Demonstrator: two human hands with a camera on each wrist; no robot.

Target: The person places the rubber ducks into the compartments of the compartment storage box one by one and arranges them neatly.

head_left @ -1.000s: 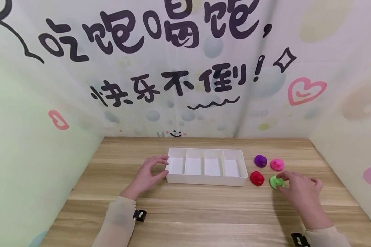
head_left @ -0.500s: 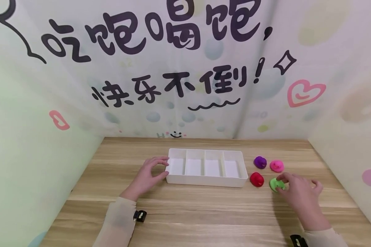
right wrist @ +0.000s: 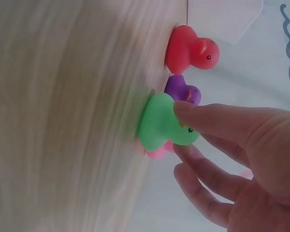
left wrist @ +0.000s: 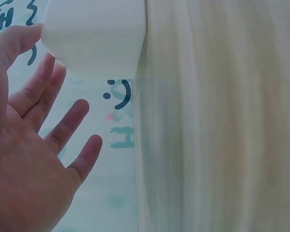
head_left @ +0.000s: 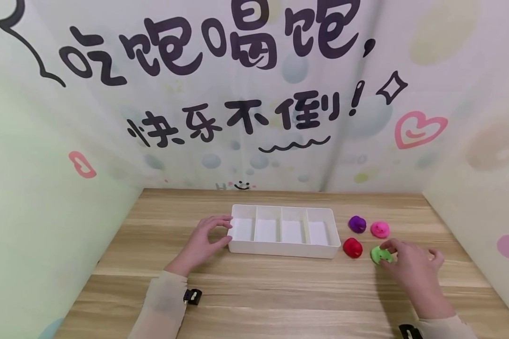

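Observation:
My right hand (head_left: 415,273) pinches the head of a green rubber duck (right wrist: 159,123) between thumb and index finger; the other fingers stay spread. In the right wrist view the duck sits low at the wooden surface. At the left end of a white box (head_left: 284,248) with several compartments, my left hand (head_left: 203,242) touches the end wall with its thumb and fingertips. In the left wrist view its ring and little fingers extend free of the box (left wrist: 96,43). A red duck (head_left: 353,247), a purple duck (head_left: 357,224) and a pink duck (head_left: 380,230) stand near the green one.
The box stands on a wood-grain table (head_left: 271,301), left of the ducks. Behind the table rises a white printed backdrop (head_left: 186,165) with large black characters. Pale panels (head_left: 46,212) close in both sides.
The head view shifts very slightly. Both hands, the box and the ducks keep the same places on the table.

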